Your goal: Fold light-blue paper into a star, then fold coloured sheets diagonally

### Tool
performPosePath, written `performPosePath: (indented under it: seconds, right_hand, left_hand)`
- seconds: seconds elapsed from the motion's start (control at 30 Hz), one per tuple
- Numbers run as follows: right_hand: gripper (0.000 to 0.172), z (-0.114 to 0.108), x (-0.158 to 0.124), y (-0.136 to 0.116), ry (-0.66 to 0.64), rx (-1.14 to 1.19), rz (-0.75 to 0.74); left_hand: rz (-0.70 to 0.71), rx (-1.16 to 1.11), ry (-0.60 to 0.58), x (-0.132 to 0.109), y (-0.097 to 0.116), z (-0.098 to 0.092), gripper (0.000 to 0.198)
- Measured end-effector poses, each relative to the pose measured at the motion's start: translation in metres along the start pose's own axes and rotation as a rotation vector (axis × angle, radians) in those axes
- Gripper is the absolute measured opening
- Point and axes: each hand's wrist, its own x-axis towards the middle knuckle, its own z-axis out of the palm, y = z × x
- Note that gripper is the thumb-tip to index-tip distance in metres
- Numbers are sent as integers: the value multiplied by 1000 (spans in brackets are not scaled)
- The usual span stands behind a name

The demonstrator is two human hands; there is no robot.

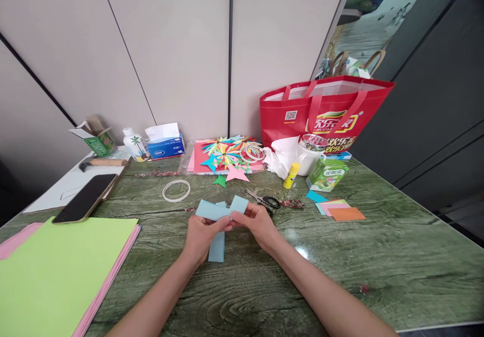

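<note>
A light blue paper strip (212, 211), bent so that one end points up to the right, is pinched between my two hands above the table. My left hand (204, 233) is closed on its left part, thumb on top. With thumb and fingers my right hand (257, 222) grips the strip near its upturned end. Below them another light blue strip (217, 248) extends toward me; whether it lies on the table or joins the held paper is hidden by the fingers. Scissors (264, 200) with black handles lie just beyond my right hand.
Green and pink paper sheets (75, 266) are stacked at left, under a phone (86, 198). A tape roll (176, 190), folded paper stars (226, 158), a glue stick (291, 175), a milk carton (327, 174) and coloured paper pieces (348, 213) surround the hands. A red bag (287, 125) stands behind.
</note>
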Motion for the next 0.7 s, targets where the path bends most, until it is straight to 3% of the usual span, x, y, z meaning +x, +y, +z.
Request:
performPosePath:
  seconds: [0.13,0.3,0.7]
  right_hand:
    - [24,1,-1,0,45,-49,4]
    - [27,-3,0,-1,39,-9,41]
    - [24,-1,1,-2,101,104,100]
  left_hand:
    - [-4,41,-35,0,0,1,29]
    - [121,142,-9,0,6,-4,33]
    - [364,284,-51,-1,3,-5,13]
